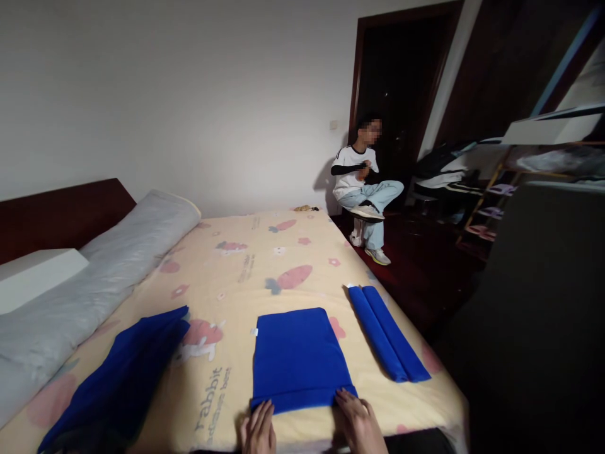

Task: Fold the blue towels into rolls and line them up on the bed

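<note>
A blue cloth (297,353) with a small white tag on its left side lies flat on the bed, its near edge folded over in a narrow strip. At the left end of that strip, my left hand (259,429) has its fingers closed over the edge. My right hand (360,421) grips the strip's right corner the same way. To the right lie two long blue rolls (387,334) side by side, touching. A loose, crumpled blue cloth (123,372) rests on the left, its near part in shadow.
The bed (236,277) has a yellow printed sheet. Along its left side runs a grey rolled bundle (118,258), with a white box (42,274) by the headboard (61,211). A person (362,183) sits beyond the far right corner. A rack (486,202) stands at right.
</note>
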Motion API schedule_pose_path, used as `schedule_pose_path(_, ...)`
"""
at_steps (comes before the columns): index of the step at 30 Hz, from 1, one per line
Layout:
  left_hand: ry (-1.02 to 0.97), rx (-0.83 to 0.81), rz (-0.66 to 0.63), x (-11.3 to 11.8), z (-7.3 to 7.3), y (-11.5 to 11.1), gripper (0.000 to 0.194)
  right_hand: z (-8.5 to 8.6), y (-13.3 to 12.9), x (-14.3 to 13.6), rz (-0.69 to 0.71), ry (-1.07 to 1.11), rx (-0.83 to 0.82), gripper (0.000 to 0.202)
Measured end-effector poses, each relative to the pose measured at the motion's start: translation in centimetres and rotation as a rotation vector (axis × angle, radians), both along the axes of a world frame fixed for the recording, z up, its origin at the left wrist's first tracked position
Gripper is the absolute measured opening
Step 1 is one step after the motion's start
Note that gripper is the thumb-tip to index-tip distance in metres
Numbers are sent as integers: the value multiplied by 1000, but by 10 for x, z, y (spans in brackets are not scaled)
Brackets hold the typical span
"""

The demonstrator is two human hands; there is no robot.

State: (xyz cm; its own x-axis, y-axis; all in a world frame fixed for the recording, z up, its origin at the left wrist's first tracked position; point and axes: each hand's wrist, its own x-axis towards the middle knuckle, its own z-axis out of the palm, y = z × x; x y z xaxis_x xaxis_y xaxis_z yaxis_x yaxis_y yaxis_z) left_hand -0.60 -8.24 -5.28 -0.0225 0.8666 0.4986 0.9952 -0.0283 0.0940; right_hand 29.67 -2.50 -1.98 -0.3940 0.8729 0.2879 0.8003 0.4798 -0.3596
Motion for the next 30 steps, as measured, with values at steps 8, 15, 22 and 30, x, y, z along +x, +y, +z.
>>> schedule_pose_path(8, -57, -162, 115, 2, 31, 14, 53, 11, 13, 1, -102, 0, -10, 61)
schedule_pose_path(15, -220, -395, 120, -4, 53, 34, 51, 47, 34, -8, -95, -37, -126, 42)
schedule_pose_path(22, -419, -606, 227, -15, 101, 55, 42, 34, 62, 7, -155, 207, -317, 43)
schedule_pose_path(30, -445, -675, 380, -26, 105, 70, 33, 32, 67, 7, -279, 180, -131, 29)
